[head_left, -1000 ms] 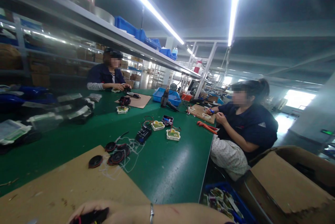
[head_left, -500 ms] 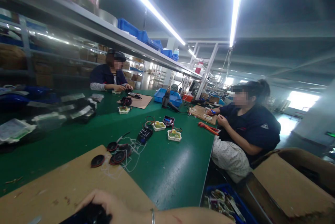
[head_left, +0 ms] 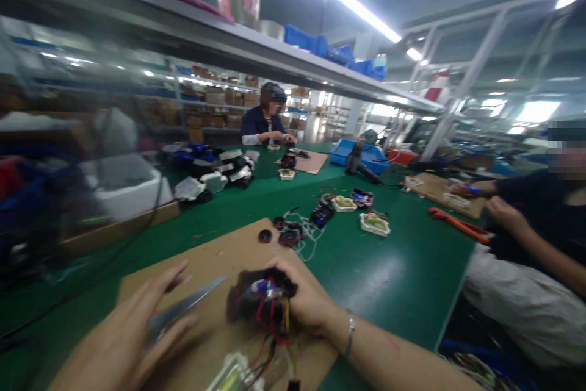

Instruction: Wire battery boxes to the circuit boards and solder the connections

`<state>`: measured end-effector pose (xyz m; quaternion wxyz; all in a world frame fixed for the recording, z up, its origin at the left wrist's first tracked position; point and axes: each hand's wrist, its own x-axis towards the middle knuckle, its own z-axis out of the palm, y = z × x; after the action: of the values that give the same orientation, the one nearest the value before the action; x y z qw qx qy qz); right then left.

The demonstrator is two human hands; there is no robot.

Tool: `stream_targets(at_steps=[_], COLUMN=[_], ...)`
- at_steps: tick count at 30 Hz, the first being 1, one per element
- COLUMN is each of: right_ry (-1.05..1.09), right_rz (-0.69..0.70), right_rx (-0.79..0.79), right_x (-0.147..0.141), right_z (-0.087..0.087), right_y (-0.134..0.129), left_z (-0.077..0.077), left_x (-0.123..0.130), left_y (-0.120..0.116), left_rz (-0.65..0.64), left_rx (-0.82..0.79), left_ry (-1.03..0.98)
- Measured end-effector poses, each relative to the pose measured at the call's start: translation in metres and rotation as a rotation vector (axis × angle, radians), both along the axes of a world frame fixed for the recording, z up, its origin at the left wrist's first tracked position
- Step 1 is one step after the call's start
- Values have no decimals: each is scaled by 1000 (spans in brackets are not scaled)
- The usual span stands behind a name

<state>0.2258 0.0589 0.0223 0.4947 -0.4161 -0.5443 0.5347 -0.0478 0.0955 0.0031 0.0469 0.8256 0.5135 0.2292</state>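
Right hand (head_left: pixel 311 301) is closed around a dark wired assembly (head_left: pixel 264 301), its fingers curled over the near side of the body. Left hand (head_left: pixel 123 342) stands half open, fingers spread, beside a narrow steel blade (head_left: pixel 185 301). Blur prevents a finding on whether that hand has hold of the blade.

The assembly is held over the middle of the cardboard sheet (head_left: pixel 215 257); contact with the sheet cannot be confirmed. Its leads run down to a white plastic tray (head_left: pixel 233 374) at the near edge of the sheet.

Handling assessment: the assembly is judged light, with a fairly stiff body, though blur limits inspection. The red, yellow and blue leads appear thin and soft, and their joints are the likely weak point. Hold should be taken on the dark body, not on the leads, and the tray should be supported rather than left hanging from them.

Change from the earlier frame: the right hand then sat at the lower edge of the view, its dark item mostly cut off, and the left hand was out of view. Both hands now stand over the sheet, with the assembly fully in view. The view has swung left. Black round discs (head_left: pixel 288 234) lie just beyond the far corner of the sheet.
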Motion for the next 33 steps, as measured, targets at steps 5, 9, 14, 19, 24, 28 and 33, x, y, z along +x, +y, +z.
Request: stream_targets(at_steps=[5, 9, 14, 19, 24, 28, 33], right_ry=[-20, -78, -186, -178, -195, -228, -288], right_rz=[-53, -53, -94, -60, -65, -52, 2], right_rx=[11, 29, 97, 104, 127, 159, 253], right_x=[3, 1, 6, 7, 7, 10, 15], right_z=[10, 2, -1, 0, 1, -1, -5], right_y=[0, 0, 1, 2, 2, 4, 5], left_z=[34, 44, 43, 44, 55, 61, 55], left_x=[-22, -7, 2, -3, -8, -12, -10], left_y=[-13, -16, -15, -11, -26, -43, -57], left_rz=[149, 134, 92, 60, -23, -53, -98], left_rx=[-285, -339, -396, -504, -570, -722, -1088], left_ry=[297, 260, 215, 160, 34, -273, -1039])
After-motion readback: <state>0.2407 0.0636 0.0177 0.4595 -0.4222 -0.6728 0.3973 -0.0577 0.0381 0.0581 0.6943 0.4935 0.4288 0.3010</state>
